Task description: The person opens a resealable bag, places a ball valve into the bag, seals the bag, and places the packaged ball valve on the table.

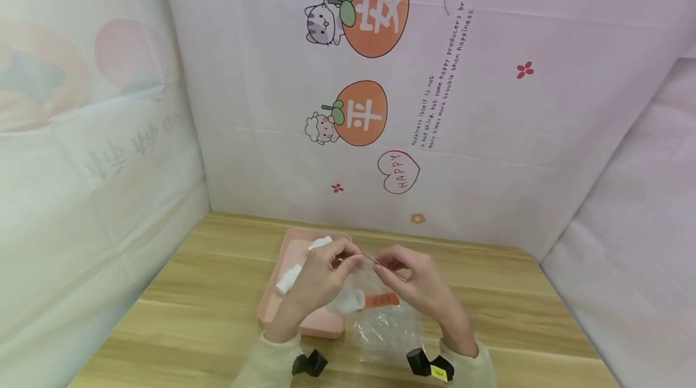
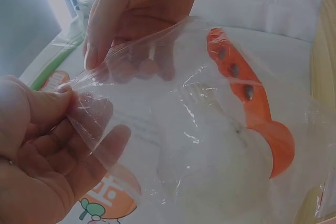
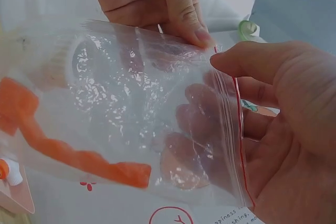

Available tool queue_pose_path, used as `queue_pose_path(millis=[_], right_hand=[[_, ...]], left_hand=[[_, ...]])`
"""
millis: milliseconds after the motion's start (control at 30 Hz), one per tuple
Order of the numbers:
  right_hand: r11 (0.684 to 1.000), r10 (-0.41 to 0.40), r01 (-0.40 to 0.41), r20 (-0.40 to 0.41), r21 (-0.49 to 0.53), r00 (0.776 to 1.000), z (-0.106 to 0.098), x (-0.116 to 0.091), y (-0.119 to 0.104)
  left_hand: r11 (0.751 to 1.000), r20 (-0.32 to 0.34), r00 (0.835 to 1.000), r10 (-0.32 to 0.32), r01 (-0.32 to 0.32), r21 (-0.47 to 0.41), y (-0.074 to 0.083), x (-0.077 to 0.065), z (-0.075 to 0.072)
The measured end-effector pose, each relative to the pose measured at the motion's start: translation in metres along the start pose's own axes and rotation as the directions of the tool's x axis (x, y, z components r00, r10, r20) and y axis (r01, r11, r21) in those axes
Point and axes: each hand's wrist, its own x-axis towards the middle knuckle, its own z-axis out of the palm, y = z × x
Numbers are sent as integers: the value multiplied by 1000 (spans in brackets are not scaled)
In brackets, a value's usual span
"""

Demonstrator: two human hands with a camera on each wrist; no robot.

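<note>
Both hands hold the top edge of a clear zip bag [image 1: 387, 333] above the table. My left hand [image 1: 325, 272] pinches one end of the edge between thumb and fingertips. My right hand [image 1: 417, 282] pinches close beside it, its other fingers behind the film in the right wrist view. A red line [image 3: 241, 129] runs along the bag's mouth. Inside show a wavy orange piece [image 3: 89, 158] with a wider end, and a white rounded thing [image 1: 348, 302] with a ribbed ring. Dark oval marks show on the orange piece in the left wrist view.
A pink tray [image 1: 265, 306] stands on the wooden table [image 1: 179, 315], behind and below my left hand. White pieces [image 1: 289, 279] lie in it. Printed white cloth [image 1: 478, 194] walls the table at the back and sides.
</note>
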Motion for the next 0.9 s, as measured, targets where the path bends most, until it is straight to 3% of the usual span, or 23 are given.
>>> queue_pose_path(millis=[500,900], right_hand=[[1000,-19,19,4,-17,1000,2,0,-4],[999,-32,32,-1,-7,999,2,0,-8]], left_hand=[[991,27,997,78,-80,103,2,0,4],[991,41,997,69,-73,113,6,-1,6]])
